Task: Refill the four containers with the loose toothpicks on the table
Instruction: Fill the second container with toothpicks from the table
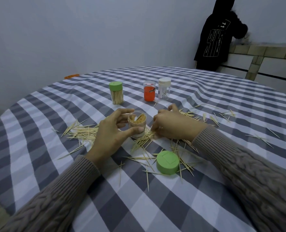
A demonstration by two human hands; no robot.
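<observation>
Left hand (108, 131) curled round an open clear jar (137, 125), thumb across its front, fingers behind; jar stands upright on the checked tablecloth (38, 148), partly filled with toothpicks. Right hand (169, 126) just beside it, fingers bent down onto a heap of loose toothpicks (144, 139); whether it has any pinched, cannot tell. More toothpicks scattered left, right and near. Green lid (167, 162) lies loose on the cloth, nearer the person. Farther back: green-capped jar (116, 92) full, orange jar (149, 91), white-capped jar (164, 88) nearly empty.
</observation>
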